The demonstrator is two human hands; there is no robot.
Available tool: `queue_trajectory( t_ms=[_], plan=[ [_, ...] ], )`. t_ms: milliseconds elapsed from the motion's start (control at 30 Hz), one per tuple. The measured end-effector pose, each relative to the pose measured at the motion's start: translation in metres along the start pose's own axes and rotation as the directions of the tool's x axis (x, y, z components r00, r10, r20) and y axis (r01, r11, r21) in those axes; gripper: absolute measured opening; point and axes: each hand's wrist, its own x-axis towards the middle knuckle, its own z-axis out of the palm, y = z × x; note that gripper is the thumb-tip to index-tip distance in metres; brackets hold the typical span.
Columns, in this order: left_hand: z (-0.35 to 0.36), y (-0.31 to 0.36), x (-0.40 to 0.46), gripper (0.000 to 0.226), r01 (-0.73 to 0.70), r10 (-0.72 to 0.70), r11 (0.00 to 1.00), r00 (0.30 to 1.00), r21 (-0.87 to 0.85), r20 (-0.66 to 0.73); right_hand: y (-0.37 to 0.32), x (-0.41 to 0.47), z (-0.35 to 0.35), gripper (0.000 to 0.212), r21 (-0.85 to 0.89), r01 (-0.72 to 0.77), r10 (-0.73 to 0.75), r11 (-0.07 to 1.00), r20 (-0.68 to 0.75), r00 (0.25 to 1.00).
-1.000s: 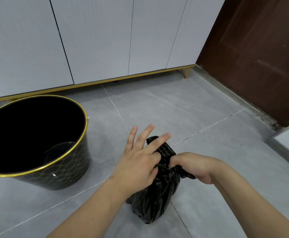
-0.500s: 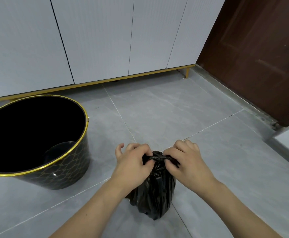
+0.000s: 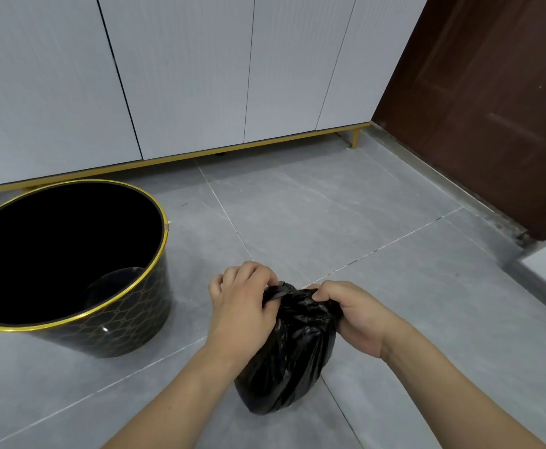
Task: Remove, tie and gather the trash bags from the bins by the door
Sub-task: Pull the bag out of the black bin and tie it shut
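Grey tiled floor, pale cabinet doors on gold base trim, dark brown door at right

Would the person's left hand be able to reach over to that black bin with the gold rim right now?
Probably yes, but not freely: the floor between the left hand and the bin is bare, yet that hand is gripping the top of the black trash bag and would have to let go first.

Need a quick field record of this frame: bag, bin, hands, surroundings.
bag: black trash bag, on the floor, neck bunched at top
left hand: gripping the bag's neck
right hand: gripping the bag's neck from the other side
bin: black with gold rim, left of the bag, apart from it, no liner visible
cabinet: white doors, gold base, behind
door: dark brown, at right
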Motion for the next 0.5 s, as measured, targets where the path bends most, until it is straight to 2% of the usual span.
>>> queue_trajectory(
  t_ms=[133,233,333,433,500],
  plan=[
    [0.0,0.0,0.002,0.01,-0.005,0.005,1.0,1.0,0.005,0.025,0.005,0.0,-0.001,0.039,0.196,0.118,-0.117,0.973,-0.016,0.993],
    [-0.001,0.002,0.007,0.016,0.101,-0.105,0.993,0.992,0.069,0.063,0.011,0.0,0.0,0.042,0.275,0.106,-0.11,0.956,-0.002,0.994],
    [0.0,-0.002,0.01,0.024,0.182,-0.18,0.983,0.97,0.002,0.163,0.011,0.0,-0.001,0.043,0.101,0.037,-0.032,0.994,-0.046,0.998],
    [-0.004,-0.011,0.005,0.033,0.263,-0.191,0.937,0.936,-0.228,0.294,0.004,-0.005,-0.004,0.019,-0.05,0.012,-0.018,0.999,-0.12,0.993],
    [-0.009,-0.015,-0.001,0.031,0.198,-0.119,0.938,0.954,-0.284,0.273,0.003,-0.006,-0.006,0.018,-0.077,0.013,-0.025,0.997,-0.164,0.986]
  ],
)
